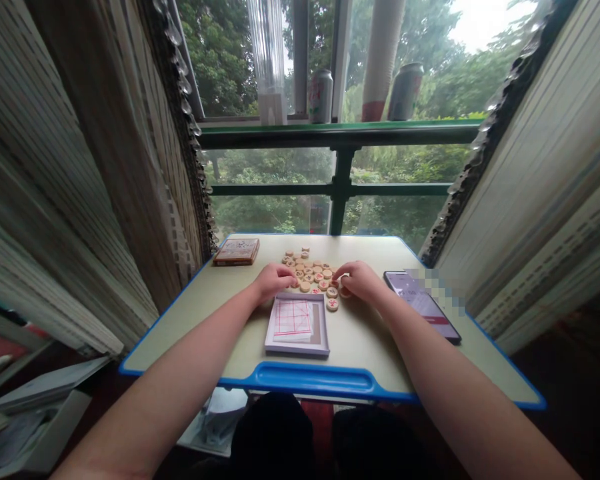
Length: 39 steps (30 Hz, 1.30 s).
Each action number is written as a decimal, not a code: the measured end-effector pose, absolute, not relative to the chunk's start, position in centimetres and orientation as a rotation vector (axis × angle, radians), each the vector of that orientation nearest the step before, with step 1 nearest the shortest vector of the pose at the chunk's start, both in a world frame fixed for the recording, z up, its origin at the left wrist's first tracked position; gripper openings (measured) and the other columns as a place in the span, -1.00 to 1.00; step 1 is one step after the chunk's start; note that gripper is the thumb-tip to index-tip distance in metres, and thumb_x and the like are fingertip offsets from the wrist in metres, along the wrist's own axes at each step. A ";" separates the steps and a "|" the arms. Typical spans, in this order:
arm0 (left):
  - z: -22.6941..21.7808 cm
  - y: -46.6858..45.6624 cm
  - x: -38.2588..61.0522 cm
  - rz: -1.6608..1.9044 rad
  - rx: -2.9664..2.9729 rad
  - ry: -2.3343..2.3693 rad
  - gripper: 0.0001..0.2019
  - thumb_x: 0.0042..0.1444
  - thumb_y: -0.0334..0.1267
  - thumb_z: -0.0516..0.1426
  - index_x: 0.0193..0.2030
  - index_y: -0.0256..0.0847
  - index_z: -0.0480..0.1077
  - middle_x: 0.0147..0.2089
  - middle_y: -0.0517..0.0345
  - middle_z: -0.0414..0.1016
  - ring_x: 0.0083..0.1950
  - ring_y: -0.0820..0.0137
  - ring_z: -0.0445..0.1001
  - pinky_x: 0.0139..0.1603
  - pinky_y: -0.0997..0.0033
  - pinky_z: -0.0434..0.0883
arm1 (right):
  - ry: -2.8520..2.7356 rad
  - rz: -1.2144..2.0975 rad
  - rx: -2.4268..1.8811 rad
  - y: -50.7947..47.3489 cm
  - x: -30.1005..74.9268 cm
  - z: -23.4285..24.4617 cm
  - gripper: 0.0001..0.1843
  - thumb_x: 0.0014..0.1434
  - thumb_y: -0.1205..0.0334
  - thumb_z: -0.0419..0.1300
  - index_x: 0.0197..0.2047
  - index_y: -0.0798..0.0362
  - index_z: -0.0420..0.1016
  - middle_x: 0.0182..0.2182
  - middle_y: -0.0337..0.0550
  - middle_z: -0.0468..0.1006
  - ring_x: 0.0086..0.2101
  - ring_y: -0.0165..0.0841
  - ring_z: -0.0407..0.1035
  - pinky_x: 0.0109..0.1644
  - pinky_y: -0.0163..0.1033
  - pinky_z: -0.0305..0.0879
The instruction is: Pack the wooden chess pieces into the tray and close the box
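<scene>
Round wooden xiangqi pieces (308, 271) with red or dark characters lie in a loose cluster mid-table. At the cluster's left edge, my left hand (275, 280) has its fingertips closed about a piece, partly hidden. My right hand (360, 280) is bent over the right edge, with its fingers curled on a piece (345, 291) that shows beneath them. A single red-marked piece (333, 305) lies nearer to me. Between my forearms sits a shallow open box (321, 352), holding a folded paper board (293, 318) with red lines.
A brown patterned box (237, 252) rests at the table's back left. A phone (423, 307) lies beside my right forearm. The table's blue edge has a tray groove (315, 379) in front of me. Cans (321, 97) and stacked cups (380, 60) stand on the window ledge; curtains flank both sides.
</scene>
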<state>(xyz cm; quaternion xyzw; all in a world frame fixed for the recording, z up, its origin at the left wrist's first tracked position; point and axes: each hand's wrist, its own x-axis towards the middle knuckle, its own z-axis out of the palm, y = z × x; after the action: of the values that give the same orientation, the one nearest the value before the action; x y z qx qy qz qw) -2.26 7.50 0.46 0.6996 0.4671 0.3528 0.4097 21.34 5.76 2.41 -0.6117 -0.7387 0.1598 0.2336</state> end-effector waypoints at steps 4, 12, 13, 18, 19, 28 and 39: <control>0.5 7.5 -2.4 0.830 1.845 1.168 -0.82 -0.22 -0.26 0.18 -0.49 -0.33 0.52 -0.52 0.15 0.46 -0.45 0.47 0.32 -0.44 0.49 0.24 | -1.976 0.199 -1.640 6.4 21.7 2.0 -0.62 -0.01 0.47 0.01 -0.29 0.04 0.63 -0.29 -0.14 0.59 -0.24 -0.31 0.37 -0.06 -0.27 0.21; 0.2 7.7 -2.6 0.847 1.856 1.088 -0.81 -0.21 -0.24 0.20 -0.47 -0.34 0.52 -0.50 0.12 0.48 -0.42 0.43 0.36 -0.37 0.45 0.29 | -2.288 0.143 -1.519 6.5 21.3 1.5 -0.63 0.15 0.32 -0.03 -0.21 0.01 0.62 -0.12 -0.18 0.55 -0.21 -0.30 0.27 -0.02 -0.19 0.07; 0.3 7.7 -2.6 0.851 1.847 1.086 -0.81 -0.21 -0.24 0.20 -0.47 -0.35 0.52 -0.50 0.12 0.48 -0.41 0.43 0.36 -0.37 0.45 0.29 | -2.303 0.145 -1.520 6.4 21.3 1.6 -0.63 0.16 0.32 -0.04 -0.23 0.02 0.61 -0.13 -0.18 0.55 -0.23 -0.31 0.28 -0.03 -0.19 0.06; 0.6 7.4 -2.5 0.848 1.832 1.100 -0.81 -0.22 -0.24 0.20 -0.48 -0.34 0.52 -0.49 0.11 0.48 -0.41 0.42 0.36 -0.36 0.43 0.29 | -2.267 0.152 -1.529 6.2 21.2 1.8 -0.70 0.17 0.23 0.02 -0.33 0.05 0.59 -0.17 -0.13 0.57 -0.23 -0.30 0.29 -0.03 -0.18 0.05; 0.7 7.4 -2.5 0.851 1.829 1.099 -0.81 -0.23 -0.24 0.20 -0.48 -0.34 0.52 -0.49 0.11 0.48 -0.41 0.42 0.36 -0.36 0.43 0.29 | -2.240 0.164 -1.540 6.2 21.2 1.7 -0.71 0.16 0.22 0.03 -0.33 0.05 0.59 -0.18 -0.13 0.57 -0.22 -0.29 0.28 -0.02 -0.19 0.05; 0.6 7.5 -2.5 0.835 1.798 1.098 -0.80 -0.24 -0.23 0.20 -0.48 -0.34 0.52 -0.52 0.14 0.45 -0.46 0.47 0.29 -0.43 0.47 0.22 | -2.161 0.079 -1.668 7.3 22.1 0.7 -0.68 0.14 0.34 0.03 -0.21 -0.02 0.62 -0.12 -0.19 0.56 -0.18 -0.30 0.29 -0.02 -0.21 0.07; 0.6 7.5 -2.5 0.835 1.762 1.071 -0.82 -0.26 -0.25 0.22 -0.50 -0.33 0.51 -0.52 0.14 0.45 -0.47 0.47 0.30 -0.43 0.46 0.22 | -1.901 0.270 -1.756 6.9 21.9 1.5 -0.76 0.06 0.29 0.17 -0.20 0.05 0.59 -0.27 -0.11 0.61 -0.24 -0.27 0.38 -0.11 -0.21 0.26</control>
<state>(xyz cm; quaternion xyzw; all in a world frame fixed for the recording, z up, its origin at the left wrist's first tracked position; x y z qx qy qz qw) -2.51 7.45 0.63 0.7102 0.4318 0.3364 0.4427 21.93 6.89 1.48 -0.6505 -0.7042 0.1001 0.2663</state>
